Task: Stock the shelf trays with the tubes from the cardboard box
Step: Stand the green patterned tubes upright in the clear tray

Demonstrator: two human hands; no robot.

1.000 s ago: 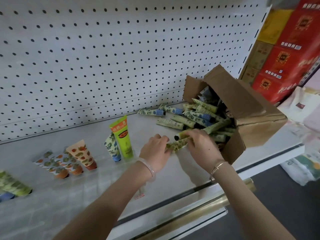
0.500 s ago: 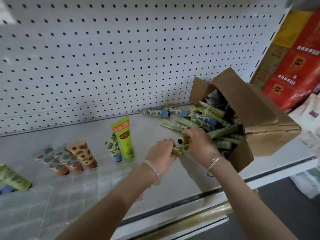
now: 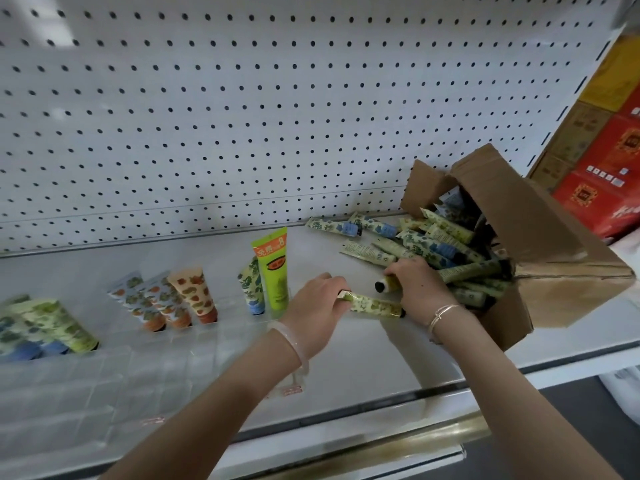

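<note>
Now left hand pinches green tube by flat end; right hand grips black-capped tube just beyond. Spilled tubes and tipped cardboard box crowd that grip's right; trays lie left.

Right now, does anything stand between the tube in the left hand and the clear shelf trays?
Nothing visible does. The left hand holds the green patterned tube over bare shelf just right of the clear trays; only the upright bright green tube stands at their near end.
</note>
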